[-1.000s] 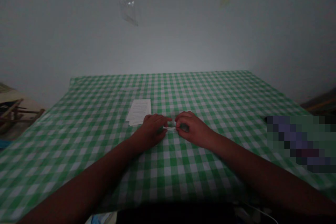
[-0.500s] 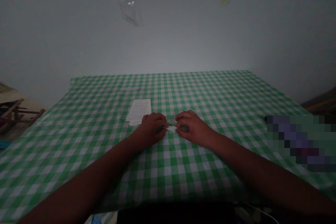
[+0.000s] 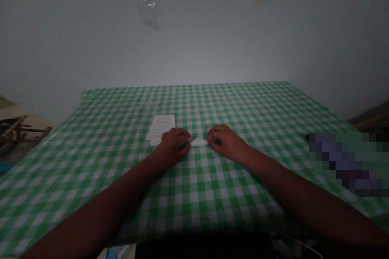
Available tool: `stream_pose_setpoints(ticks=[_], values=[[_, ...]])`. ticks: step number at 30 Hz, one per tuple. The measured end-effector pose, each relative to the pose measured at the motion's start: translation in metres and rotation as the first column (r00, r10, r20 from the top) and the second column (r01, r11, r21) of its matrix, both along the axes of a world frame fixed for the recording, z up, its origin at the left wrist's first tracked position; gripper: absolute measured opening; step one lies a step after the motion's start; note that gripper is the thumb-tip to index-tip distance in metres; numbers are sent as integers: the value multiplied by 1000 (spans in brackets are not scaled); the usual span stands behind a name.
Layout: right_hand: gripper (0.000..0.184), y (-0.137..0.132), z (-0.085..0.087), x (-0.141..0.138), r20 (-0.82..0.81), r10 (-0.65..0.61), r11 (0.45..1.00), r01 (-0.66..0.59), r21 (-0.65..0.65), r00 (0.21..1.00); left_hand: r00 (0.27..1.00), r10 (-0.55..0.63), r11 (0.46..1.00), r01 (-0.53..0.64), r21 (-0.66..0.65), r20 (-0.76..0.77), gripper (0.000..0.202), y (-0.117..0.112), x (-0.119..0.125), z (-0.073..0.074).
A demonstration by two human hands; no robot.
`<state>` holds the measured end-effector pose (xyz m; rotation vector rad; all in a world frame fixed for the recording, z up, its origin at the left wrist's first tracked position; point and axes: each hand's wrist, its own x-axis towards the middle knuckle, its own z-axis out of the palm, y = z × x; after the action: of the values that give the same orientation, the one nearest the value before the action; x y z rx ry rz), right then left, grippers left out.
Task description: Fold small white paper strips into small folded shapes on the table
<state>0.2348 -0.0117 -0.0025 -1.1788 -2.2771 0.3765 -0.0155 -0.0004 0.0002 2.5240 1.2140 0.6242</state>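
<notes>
Flat on the green-and-white checked tablecloth (image 3: 249, 105), left hand (image 3: 174, 145) and right hand (image 3: 228, 144) each pinch an end of a small folded white paper (image 3: 199, 142); a printed sheet (image 3: 161, 128) lies just beside.

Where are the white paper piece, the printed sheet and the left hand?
white paper piece (image 3: 199, 142): head view, on its exposed middle.
printed sheet (image 3: 161, 126): head view, on the middle of the page.
left hand (image 3: 173, 146): head view, on the back of the hand.
</notes>
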Motion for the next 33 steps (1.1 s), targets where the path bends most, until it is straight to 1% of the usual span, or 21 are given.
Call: stream_pose_setpoints(ticks=[4, 7, 12, 18, 22, 28, 33], values=[[9, 0, 0, -1, 33, -67, 997, 66, 30, 997, 1000, 20, 1000, -20, -1, 22, 4, 1, 0, -2], [6, -2, 0, -4, 52, -62, 997, 60, 47, 997, 999, 28, 1000, -28, 8, 16, 5, 2, -1, -3], [7, -3, -4, -8, 67, -64, 997, 60, 58, 996, 1000, -7, 1000, 8, 21, -25, 7, 3, -2, -3], [13, 1, -7, -8, 41, -60, 998, 59, 32, 997, 999, -13, 999, 14, 37, -43, 9, 3, -1, -2], [13, 1, -9, -8, 18, -70, 997, 70, 33, 997, 999, -26, 999, 28, 41, -34, 8, 3, -2, -2], [13, 3, -12, -8, 11, -51, 999, 51, 13, 999, 999, -31, 999, 32, 34, -41, 8, 3, -1, 1], [11, 4, -15, -7, -21, -45, 999, 45, -24, 999, 998, -36, 998, 38, 46, -44, 8, 2, 0, 1]])
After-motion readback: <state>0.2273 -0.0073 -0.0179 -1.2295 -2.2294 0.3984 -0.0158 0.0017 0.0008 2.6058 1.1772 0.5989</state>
